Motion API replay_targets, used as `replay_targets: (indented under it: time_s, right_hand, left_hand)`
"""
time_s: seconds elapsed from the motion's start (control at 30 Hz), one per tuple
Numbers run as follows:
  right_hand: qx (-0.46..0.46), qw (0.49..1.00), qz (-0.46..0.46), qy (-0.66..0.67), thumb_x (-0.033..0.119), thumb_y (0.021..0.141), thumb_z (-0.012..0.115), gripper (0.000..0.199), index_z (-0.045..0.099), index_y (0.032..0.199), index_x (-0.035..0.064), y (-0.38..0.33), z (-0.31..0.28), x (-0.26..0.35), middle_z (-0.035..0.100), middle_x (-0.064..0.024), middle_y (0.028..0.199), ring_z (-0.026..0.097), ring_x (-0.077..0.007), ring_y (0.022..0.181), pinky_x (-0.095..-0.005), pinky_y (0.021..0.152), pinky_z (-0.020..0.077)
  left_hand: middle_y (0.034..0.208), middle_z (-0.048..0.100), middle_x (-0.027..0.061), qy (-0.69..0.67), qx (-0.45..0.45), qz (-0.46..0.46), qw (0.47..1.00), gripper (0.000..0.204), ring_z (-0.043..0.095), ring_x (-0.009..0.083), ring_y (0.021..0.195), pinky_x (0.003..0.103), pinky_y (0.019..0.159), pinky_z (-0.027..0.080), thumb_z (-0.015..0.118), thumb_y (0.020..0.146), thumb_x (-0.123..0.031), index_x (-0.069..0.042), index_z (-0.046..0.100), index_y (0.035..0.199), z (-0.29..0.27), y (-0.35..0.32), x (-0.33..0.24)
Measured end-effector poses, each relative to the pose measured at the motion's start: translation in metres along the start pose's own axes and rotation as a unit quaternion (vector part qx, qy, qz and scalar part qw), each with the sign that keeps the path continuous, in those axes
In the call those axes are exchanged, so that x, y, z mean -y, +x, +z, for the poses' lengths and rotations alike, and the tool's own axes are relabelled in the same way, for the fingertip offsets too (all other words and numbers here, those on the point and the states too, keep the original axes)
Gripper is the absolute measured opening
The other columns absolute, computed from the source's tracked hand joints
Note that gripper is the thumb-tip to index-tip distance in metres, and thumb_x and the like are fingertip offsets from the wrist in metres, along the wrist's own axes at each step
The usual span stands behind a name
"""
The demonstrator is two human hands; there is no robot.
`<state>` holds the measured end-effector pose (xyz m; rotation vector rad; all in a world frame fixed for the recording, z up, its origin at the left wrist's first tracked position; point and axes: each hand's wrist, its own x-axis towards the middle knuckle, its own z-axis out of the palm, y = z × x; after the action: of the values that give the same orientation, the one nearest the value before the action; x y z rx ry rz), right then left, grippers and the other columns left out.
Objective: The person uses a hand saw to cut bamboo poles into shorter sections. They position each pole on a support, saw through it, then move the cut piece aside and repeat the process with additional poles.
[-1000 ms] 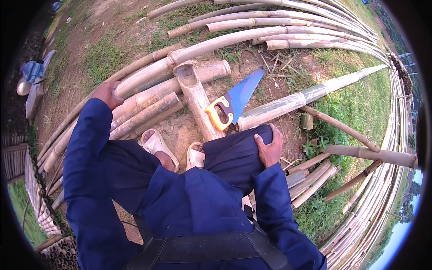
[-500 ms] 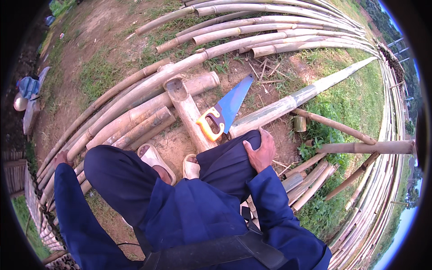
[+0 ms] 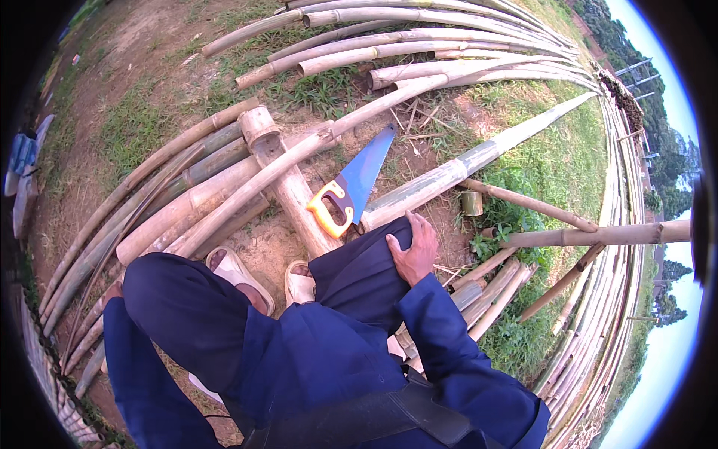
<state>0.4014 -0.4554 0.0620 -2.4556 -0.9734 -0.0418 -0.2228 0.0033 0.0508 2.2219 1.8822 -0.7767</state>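
Right grip (image 3: 416, 252) on knee (image 3: 366, 258), dirt (image 3: 258, 243), grass (image 3: 131, 123), bamboo (image 3: 441, 178)

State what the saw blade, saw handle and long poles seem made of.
Saw blade: probably metal, coated blue, being thin and flat.
Saw handle: likely moulded plastic, smooth, chunky yellow with a dark part.
Long poles: apparently bamboo, uncoated-looking; ringed joints show.

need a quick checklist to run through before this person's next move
1. Right hand free: ok, rests on the navy-trousered right knee, holding nothing.
2. Left hand grip: cannot tell, mostly hidden behind the navy-trousered left knee.
3. Blue-bladed saw with yellow-and-black handle out of both hands: ok, neither touches it.
4. Long pale bamboo pole supported by the short thick bamboo section: cannot tell; it crosses over it, contact unclear.
5. Toes covered: not ok, bare in cream open-toed sandals.
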Motion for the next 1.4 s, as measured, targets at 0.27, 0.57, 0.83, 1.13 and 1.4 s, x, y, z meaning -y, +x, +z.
replay_targets:
  time_s: [0.27, 0.57, 0.83, 1.13, 1.4]
  right_hand:
    - [-0.016, 1.000, 0.000, -0.018, 0.030, 0.082, 0.081, 0.065, 0.059, 0.139, 0.0101, 0.001, -0.001, 0.004, 0.058, -0.0165, 0.135, 0.054, -0.0374, 0.126, -0.0483, 0.107, 0.0420]
    - [-0.005, 1.000, 0.009, -0.019, 0.031, 0.081, 0.081, 0.063, 0.060, 0.137, 0.0093, 0.001, -0.004, 0.002, 0.058, -0.0176, 0.135, 0.055, -0.0378, 0.125, -0.0489, 0.106, 0.0428]
    - [0.018, 0.999, -0.016, -0.037, 0.028, 0.081, 0.082, 0.065, 0.059, 0.139, 0.0089, 0.015, 0.002, 0.013, 0.059, -0.0175, 0.133, 0.055, -0.0384, 0.126, -0.0489, 0.107, 0.0425]
    - [0.039, 0.995, -0.071, -0.058, 0.024, 0.083, 0.078, 0.062, 0.057, 0.138, 0.0044, 0.013, -0.005, 0.013, 0.064, -0.0171, 0.129, 0.059, -0.0374, 0.121, -0.0473, 0.104, 0.0454]
    - [0.044, 0.996, -0.069, -0.042, 0.023, 0.083, 0.079, 0.063, 0.057, 0.139, 0.0042, 0.015, -0.007, 0.012, 0.064, -0.0164, 0.131, 0.059, -0.0368, 0.123, -0.0471, 0.105, 0.0447]
  left_hand:
    - [0.122, 0.067, 0.0153, -0.288, 0.071, 0.153, 0.943, 0.051, 0.062, 0.0356, 0.120, 0.047, 0.103, 0.048, 0.080, 0.080, -0.031, -0.010, 0.064, 0.124, -0.002, 0.005, -0.141]
    - [0.114, 0.069, 0.0182, -0.206, -0.114, 0.353, 0.906, 0.066, 0.066, 0.0402, 0.106, 0.049, 0.092, 0.052, 0.084, 0.076, -0.045, -0.008, 0.059, 0.124, -0.010, -0.004, -0.267]
    - [0.109, 0.073, 0.0199, -0.082, -0.021, 0.239, 0.967, 0.066, 0.070, 0.0398, 0.104, 0.054, 0.090, 0.054, 0.085, 0.073, -0.043, -0.014, 0.058, 0.126, 0.024, 0.023, -0.283]
    - [0.099, 0.074, 0.0214, -0.094, -0.032, 0.248, 0.964, 0.051, 0.070, 0.0434, 0.096, 0.051, 0.085, 0.055, 0.081, 0.078, -0.032, -0.015, 0.063, 0.123, -0.049, 0.014, -0.263]
    - [0.107, 0.074, 0.0189, -0.048, -0.111, 0.159, 0.980, 0.062, 0.069, 0.0429, 0.102, 0.050, 0.090, 0.055, 0.082, 0.074, -0.040, -0.020, 0.062, 0.130, -0.012, 0.067, -0.060]
